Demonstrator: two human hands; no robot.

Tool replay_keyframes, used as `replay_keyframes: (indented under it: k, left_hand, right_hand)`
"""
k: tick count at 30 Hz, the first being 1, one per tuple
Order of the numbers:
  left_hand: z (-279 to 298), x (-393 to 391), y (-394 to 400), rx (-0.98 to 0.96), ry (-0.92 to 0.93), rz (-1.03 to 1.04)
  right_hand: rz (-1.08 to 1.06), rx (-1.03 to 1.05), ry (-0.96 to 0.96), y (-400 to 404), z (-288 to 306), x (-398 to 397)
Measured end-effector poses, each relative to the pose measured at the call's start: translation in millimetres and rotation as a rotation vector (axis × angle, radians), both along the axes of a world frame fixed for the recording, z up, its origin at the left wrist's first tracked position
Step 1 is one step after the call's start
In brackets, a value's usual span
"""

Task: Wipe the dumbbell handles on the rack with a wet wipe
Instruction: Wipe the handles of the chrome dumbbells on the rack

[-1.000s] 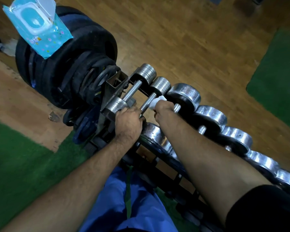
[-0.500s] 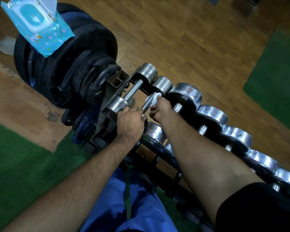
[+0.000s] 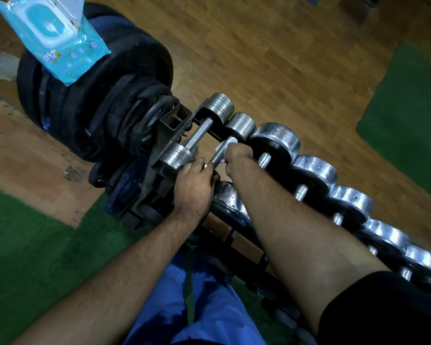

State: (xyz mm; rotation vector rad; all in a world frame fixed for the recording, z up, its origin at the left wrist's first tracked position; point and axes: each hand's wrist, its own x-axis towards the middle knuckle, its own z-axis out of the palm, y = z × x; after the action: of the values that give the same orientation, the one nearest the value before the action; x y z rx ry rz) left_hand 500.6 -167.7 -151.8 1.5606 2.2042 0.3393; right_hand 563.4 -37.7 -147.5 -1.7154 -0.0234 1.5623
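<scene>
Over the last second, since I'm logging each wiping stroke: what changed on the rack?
The right hand slid the wet wipe along the second dumbbell's handle, first toward the person, then back up it. The left hand kept gripping that dumbbell's near end; the wipes pack stayed put.

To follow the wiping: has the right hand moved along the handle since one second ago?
Yes. The right hand with the wipe slid nearer the left hand.

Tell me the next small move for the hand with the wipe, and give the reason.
Probably slide the right hand with the wet wipe down the second dumbbell's handle toward the left hand. The wipe sits at the far end, by the far weight; the bare stretch nearer the left hand, which steadies the near end, looks unwiped.
</scene>
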Motion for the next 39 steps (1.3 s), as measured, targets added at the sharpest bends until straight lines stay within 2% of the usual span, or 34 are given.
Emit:
replay_keyframes:
  k: [1,4,8,11,13,18,22,28,30,32,35,37,39]
  left_hand:
    - [0.5,0.7,-2.2,0.005,-0.022,0.022]
    - [6.2,-1.5,-5.2,-0.012,-0.083,0.073]
    - [9.5,-6.0,-4.2,-0.007,-0.085,0.074]
    - [8.3,-5.7,-4.9,-0.008,-0.049,0.055]
    - [5.2,-6.6,-5.1,0.011,-0.006,0.051]
    - [7.3,-9.1,-4.9,-0.002,-0.015,0.027]
    - [10.8,-9.3,-3.6,-0.020,-0.005,0.007]
    - [13.8,-12.7,-6.0,-0.018,-0.014,-0.001]
    - [14.1,-13.2,-9.1,-0.018,-0.037,0.006]
    - [12.5,-14.1,-12.6,-0.007,-0.083,0.021]
    - [8.0,-17.2,-15.1,-0.005,-0.128,0.016]
    - [8.1,-18.7,-14.6,0.000,-0.130,0.008]
    - [9.1,-19.9,-15.0,0.009,-0.136,0.014]
  right_hand:
    - [0.034,-0.024,-0.055,0.4,-2.8,2.8]
    - [0.373,-0.171,-0.191,-4.0,-11.6,5.7]
    - [0.495,-0.143,-0.150,-8.9,-12.1,7.6]
    - [0.591,-0.167,-0.231,-7.2,-14.9,7.5]
    - [0.582,-0.162,-0.238,-7.7,-12.0,0.4]
    - [0.384,-0.230,0.013,2.7,-7.1,-0.7]
    - [0.365,-0.165,0.058,-7.1,-10.7,1.9]
    - [0.654,-0.289,-0.142,-5.9,-12.4,9.6]
    - [0.753,-0.304,-0.153,-6.6,-8.9,14.1]
    - [0.742,-0.281,-0.111,-4.9,-7.1,15.6]
    - [0.518,-0.226,-0.039,-2.3,-13.6,9.8]
    - [0.552,-0.199,-0.052,-5.4,-17.4,5.9]
    - [0.679,-0.215,-0.131,-12.4,-17.2,9.1]
